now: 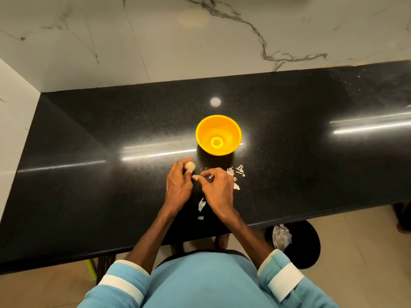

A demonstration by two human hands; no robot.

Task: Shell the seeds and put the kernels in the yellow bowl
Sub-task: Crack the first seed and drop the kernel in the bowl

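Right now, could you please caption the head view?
Left hand holds a pale seed, right hand pinches a shell scrap, near the yellow bowl on a black counter.

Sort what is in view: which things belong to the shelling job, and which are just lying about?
Job in hand:
seed, held in the left hand
right hand, fingers curled beside it
yellow bowl, no kernels in it yet
shell scraps on the countertop

Lying about:
black bin on the floor
crumpled paper at its top

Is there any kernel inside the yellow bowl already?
No, the yellow bowl shows only its bare inside, with a moulded ring at the bottom.
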